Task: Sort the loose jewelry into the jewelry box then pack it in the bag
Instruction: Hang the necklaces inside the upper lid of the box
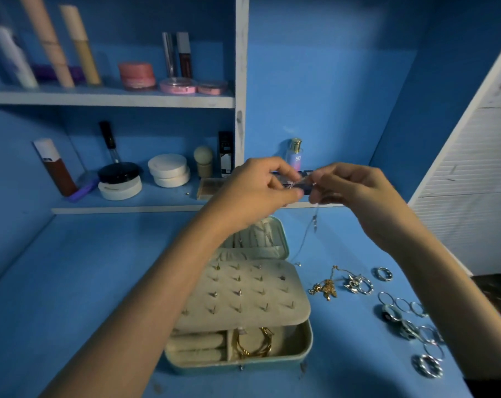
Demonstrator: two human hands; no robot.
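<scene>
An open pale jewelry box (308, 344) lies on the blue desk. Its inner flap (243, 294) carries several stud earrings, and gold bangles (253, 344) sit in the lower tray. Above the box, my left hand (255, 191) and my right hand (352, 188) each pinch one end of a thin silver necklace (308, 234). The chain hangs down between the hands to the desk beside the box. A gold chain (325, 288), a silver charm (355, 282) and several silver rings (410, 326) lie loose to the right of the box.
Shelves behind hold cosmetics: round compacts (169, 169), tubes and a small perfume bottle (294, 153). A white slatted panel (470, 182) stands at the right. The desk's right edge runs close to the rings. No bag is in view.
</scene>
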